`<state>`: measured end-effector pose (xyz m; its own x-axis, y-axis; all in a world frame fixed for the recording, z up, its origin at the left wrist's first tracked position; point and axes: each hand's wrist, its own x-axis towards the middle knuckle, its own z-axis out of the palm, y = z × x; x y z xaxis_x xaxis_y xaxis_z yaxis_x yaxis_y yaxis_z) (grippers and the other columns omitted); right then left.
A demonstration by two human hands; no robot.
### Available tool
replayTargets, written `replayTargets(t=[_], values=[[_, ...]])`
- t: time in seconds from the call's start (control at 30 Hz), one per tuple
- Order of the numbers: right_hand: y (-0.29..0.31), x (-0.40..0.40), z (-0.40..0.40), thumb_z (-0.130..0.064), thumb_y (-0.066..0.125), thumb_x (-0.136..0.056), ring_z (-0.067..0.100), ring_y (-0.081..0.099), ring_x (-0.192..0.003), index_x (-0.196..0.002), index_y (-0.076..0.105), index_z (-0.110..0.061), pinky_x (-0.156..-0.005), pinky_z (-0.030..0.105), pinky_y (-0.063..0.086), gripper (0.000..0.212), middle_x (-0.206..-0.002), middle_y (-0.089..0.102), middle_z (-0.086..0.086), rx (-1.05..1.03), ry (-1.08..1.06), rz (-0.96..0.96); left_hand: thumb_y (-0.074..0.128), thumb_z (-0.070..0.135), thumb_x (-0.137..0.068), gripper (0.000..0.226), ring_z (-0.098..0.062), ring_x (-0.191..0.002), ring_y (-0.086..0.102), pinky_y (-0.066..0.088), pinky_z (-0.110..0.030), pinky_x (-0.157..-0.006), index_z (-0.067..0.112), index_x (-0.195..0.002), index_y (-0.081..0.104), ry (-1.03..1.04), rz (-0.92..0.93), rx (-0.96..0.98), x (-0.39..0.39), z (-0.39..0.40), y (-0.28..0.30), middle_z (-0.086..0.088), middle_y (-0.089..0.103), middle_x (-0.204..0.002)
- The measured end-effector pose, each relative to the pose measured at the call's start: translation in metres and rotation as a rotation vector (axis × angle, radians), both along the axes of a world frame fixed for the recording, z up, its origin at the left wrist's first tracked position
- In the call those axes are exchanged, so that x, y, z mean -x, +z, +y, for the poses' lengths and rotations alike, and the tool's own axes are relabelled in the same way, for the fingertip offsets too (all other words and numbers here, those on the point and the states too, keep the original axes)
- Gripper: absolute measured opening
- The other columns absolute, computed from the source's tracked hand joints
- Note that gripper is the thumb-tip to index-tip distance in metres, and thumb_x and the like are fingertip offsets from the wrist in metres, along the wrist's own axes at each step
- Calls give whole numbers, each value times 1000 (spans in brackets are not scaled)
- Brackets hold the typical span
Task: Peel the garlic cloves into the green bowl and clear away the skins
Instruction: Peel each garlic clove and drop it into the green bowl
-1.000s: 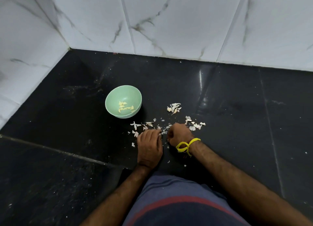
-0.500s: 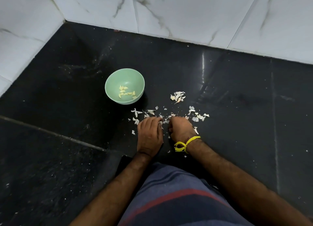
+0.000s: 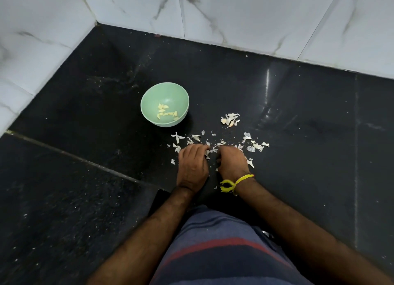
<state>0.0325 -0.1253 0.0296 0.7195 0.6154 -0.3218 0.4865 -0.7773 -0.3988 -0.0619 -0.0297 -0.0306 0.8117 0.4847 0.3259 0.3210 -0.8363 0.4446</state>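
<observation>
Green bowl (image 3: 164,104) on black bench (image 3: 309,118), peeled cloves (image 3: 167,112) inside, up-left of hands. Skins (image 3: 231,119) scattered between bowl and hands, more to right. Left hand (image 3: 192,166) knuckles up, fingers curled down among scraps; right hand (image 3: 232,163) fisted beside it. Grip contents hidden under fingers: cannot tell whether clove or skin held. Judged step: gathering skins. Sweep inward with hand edges, corral flakes into one pile, keep clear of bowl.
</observation>
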Motion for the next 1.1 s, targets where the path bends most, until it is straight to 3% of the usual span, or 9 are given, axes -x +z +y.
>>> replayTargets(t=[0.1, 0.17, 0.43, 0.6, 0.77, 0.97, 1.1], values=[[7, -22, -2, -10, 74, -76, 25, 67, -84, -83, 74, -16, -81, 31, 54, 10, -83, 72, 7, -75, -75, 190, 46, 14, -88, 30, -22, -105, 57, 39, -38, -96, 13, -110, 67, 16, 3, -27, 1, -1, 0, -1, 67, -109], [9, -28, -2, -11, 79, -72, 20, 66, -78, -83, 75, -18, -80, 29, 55, 14, -78, 71, 4, -108, -78, 213, 46, 15, -90, 29, -22, -104, 57, 38, -38, -95, 13, -108, 68, 40, 6, -42, 0, -1, 1, -2, 67, -108], [16, -31, 1, -11, 75, -79, 29, 67, -95, -94, 75, -12, -87, 31, 54, 15, -97, 73, 13, -59, -13, 245, 45, 18, -93, 28, -26, -104, 60, 39, -41, -94, 13, -110, 67, 73, 99, -55, -2, -2, 0, -3, 67, -110], [17, -25, 8, -8, 57, -89, 40, 59, -106, -108, 58, -4, -86, 42, 50, 20, -114, 62, 20, 20, 107, 120, 47, 16, -91, 27, -28, -104, 59, 36, -39, -94, 13, -109, 67, 110, 126, -33, -4, -3, 2, -4, 66, -109], [15, -16, 8, -5, 52, -89, 40, 55, -113, -115, 53, -3, -92, 45, 47, 27, -120, 57, 20, 78, 229, 21, 40, 20, -92, 33, -28, -107, 59, 38, -42, -96, 12, -110, 66, 122, 130, -6, -2, -4, 2, -6, 66, -111], [10, -6, 6, -3, 54, -87, 36, 53, -114, -118, 48, -4, -93, 43, 45, 32, -123, 54, 17, 81, 233, -49, 42, 19, -89, 33, -29, -104, 61, 41, -43, -93, 10, -109, 67, 69, 65, 6, -2, -1, 0, -7, 67, -109], [6, 6, 8, -6, 39, -96, 35, 55, -113, -120, 47, -6, -90, 43, 46, 25, -124, 54, 16, 87, 186, -155, 44, 15, -85, 33, -26, -104, 58, 40, -41, -93, 10, -109, 67, 62, 3, 16, -1, 0, -3, -6, 67, -109]])
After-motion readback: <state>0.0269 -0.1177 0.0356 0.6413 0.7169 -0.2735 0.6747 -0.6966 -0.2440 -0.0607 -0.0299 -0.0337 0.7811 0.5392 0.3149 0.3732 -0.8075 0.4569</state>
